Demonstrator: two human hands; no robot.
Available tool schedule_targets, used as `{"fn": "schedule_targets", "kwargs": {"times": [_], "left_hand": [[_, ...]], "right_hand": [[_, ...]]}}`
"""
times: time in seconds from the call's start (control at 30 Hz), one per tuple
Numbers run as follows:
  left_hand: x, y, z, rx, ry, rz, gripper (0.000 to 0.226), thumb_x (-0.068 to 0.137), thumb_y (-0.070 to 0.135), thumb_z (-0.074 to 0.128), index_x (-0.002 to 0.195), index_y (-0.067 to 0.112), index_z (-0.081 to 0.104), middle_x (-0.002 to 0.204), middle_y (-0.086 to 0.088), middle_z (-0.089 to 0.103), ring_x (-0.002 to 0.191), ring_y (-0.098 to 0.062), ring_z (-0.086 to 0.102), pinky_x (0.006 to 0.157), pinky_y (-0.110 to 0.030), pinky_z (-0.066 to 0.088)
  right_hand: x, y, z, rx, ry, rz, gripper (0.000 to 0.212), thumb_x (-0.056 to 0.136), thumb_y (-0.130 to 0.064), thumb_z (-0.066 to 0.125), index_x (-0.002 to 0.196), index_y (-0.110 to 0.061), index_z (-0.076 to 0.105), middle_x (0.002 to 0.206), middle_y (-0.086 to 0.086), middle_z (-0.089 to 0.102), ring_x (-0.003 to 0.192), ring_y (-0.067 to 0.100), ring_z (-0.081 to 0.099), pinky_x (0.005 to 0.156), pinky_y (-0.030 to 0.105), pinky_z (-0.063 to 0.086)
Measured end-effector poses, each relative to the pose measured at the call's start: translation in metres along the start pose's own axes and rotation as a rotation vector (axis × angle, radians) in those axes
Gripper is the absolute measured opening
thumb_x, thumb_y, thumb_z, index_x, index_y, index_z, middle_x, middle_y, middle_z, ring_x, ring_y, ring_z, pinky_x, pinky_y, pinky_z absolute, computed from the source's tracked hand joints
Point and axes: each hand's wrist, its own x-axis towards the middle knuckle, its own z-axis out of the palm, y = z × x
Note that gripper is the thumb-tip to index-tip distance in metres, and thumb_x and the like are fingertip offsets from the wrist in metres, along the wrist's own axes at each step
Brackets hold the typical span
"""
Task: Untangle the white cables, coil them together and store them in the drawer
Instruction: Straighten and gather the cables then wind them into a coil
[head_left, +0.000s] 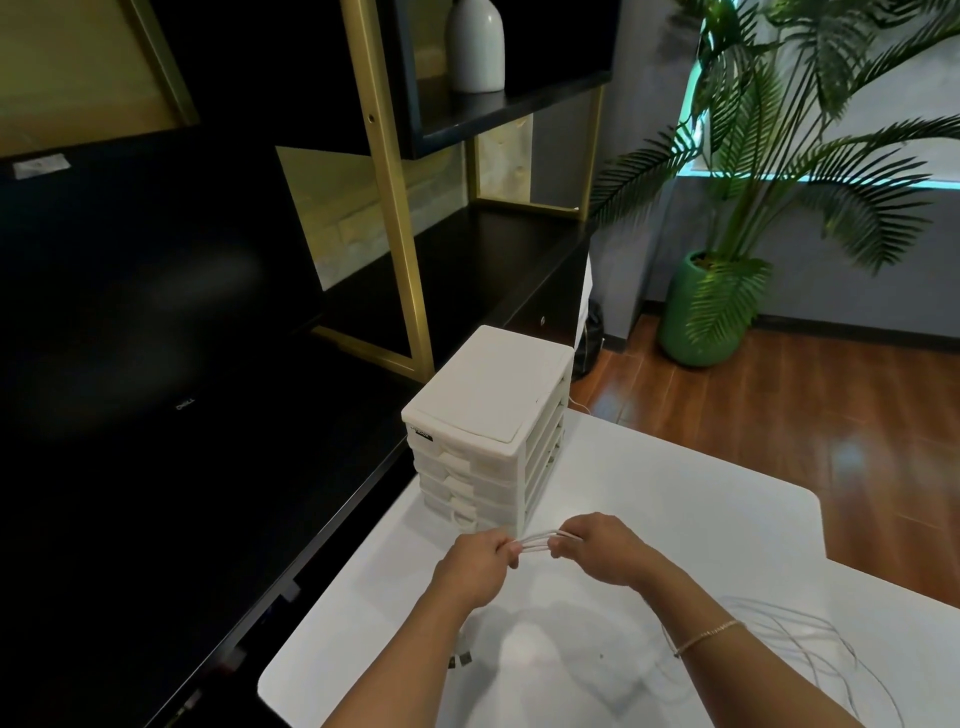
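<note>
The left hand (480, 558) was curled around one end of a short stretch of white cables (535, 543), and the right hand (597, 553) pinched the other end, so that several strands ran side by side between the two fists. Both hands were held just above the white table (727, 519), directly in front of the drawer unit (488, 431). The remaining length of the cables lay in loose loops on the table to the right, passing under the right forearm, which bore a thin bracelet (709, 636). Small dark connectors (460, 660) hung below the left forearm near the table surface; which strand they belonged to could not be determined. The drawer unit stood upright at the far left corner of the table, with four white drawers stacked beneath a flat top, all of them pushed in. A black monitor (156, 322) stood to the left, beyond the table edge. Behind the unit stood a black shelf (467, 270) with a gold frame, carrying a white vase (475, 47) on an upper level. A palm in a green pot (698, 317) stood on the wooden floor at the right.
</note>
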Motion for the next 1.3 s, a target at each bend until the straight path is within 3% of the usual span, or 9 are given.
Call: {"fn": "schedule_targets", "kwargs": {"times": [0.17, 0.33, 0.57, 0.7, 0.87, 1.03, 1.3], "left_hand": [[0.002, 0.000, 0.002, -0.015, 0.008, -0.012, 0.029, 0.098, 0.035, 0.037, 0.080, 0.022, 0.055, 0.084, 0.001, 0.051, 0.075, -0.019, 0.047, 0.064, -0.027, 0.035], [0.004, 0.001, 0.002, -0.031, -0.001, -0.017, 0.035, 0.098, 0.035, 0.038, 0.066, 0.026, 0.049, 0.084, 0.001, 0.053, 0.076, -0.019, 0.049, 0.070, -0.029, 0.039], [0.002, 0.002, 0.002, -0.045, 0.007, 0.002, 0.033, 0.099, 0.038, 0.037, 0.081, 0.018, 0.055, 0.076, 0.005, 0.049, 0.070, -0.016, 0.046, 0.063, -0.027, 0.036], [0.002, 0.001, 0.002, -0.071, -0.043, 0.018, 0.030, 0.100, 0.035, 0.036, 0.085, 0.020, 0.057, 0.087, 0.000, 0.052, 0.074, -0.016, 0.046, 0.062, -0.025, 0.036], [0.001, -0.005, -0.001, -0.085, -0.099, 0.007, 0.030, 0.101, 0.033, 0.033, 0.084, 0.022, 0.055, 0.087, 0.001, 0.051, 0.079, -0.015, 0.048, 0.069, -0.025, 0.037], [-0.001, -0.016, -0.003, -0.142, -0.125, -0.039, 0.035, 0.101, 0.035, 0.033, 0.074, 0.023, 0.051, 0.075, 0.005, 0.044, 0.066, -0.010, 0.042, 0.063, -0.022, 0.039], [-0.005, -0.021, -0.002, -0.233, -0.143, -0.061, 0.037, 0.099, 0.043, 0.036, 0.070, 0.021, 0.046, 0.072, 0.003, 0.045, 0.059, -0.010, 0.038, 0.053, -0.020, 0.034]], "right_hand": [[-0.002, 0.001, -0.002, -0.047, -0.029, -0.042, 0.017, 0.095, -0.033, 0.050, 0.086, -0.021, 0.058, 0.073, -0.008, 0.052, 0.078, 0.015, 0.048, 0.060, 0.017, 0.033], [-0.004, 0.000, 0.003, -0.031, 0.043, -0.056, 0.022, 0.096, -0.033, 0.050, 0.113, -0.029, 0.062, 0.111, -0.005, 0.066, 0.096, 0.015, 0.058, 0.085, 0.029, 0.048], [-0.005, 0.001, 0.009, -0.167, 0.125, -0.019, 0.027, 0.099, -0.034, 0.038, 0.112, -0.026, 0.061, 0.090, -0.004, 0.060, 0.081, 0.014, 0.049, 0.064, 0.025, 0.037], [-0.003, 0.000, 0.011, -0.201, 0.181, -0.002, 0.027, 0.099, -0.032, 0.035, 0.109, -0.026, 0.060, 0.084, -0.004, 0.053, 0.077, 0.015, 0.047, 0.054, 0.022, 0.030], [-0.004, 0.001, 0.012, -0.231, 0.220, 0.067, 0.031, 0.101, -0.035, 0.030, 0.111, -0.020, 0.055, 0.089, 0.002, 0.055, 0.079, 0.019, 0.047, 0.066, 0.028, 0.036], [-0.003, 0.005, 0.013, -0.216, 0.279, 0.115, 0.032, 0.101, -0.036, 0.029, 0.111, -0.017, 0.054, 0.104, 0.008, 0.064, 0.088, 0.025, 0.055, 0.070, 0.028, 0.037], [-0.001, 0.005, 0.016, -0.241, 0.347, 0.152, 0.036, 0.102, -0.035, 0.026, 0.107, -0.011, 0.052, 0.103, 0.010, 0.065, 0.096, 0.030, 0.060, 0.071, 0.032, 0.039]]}}
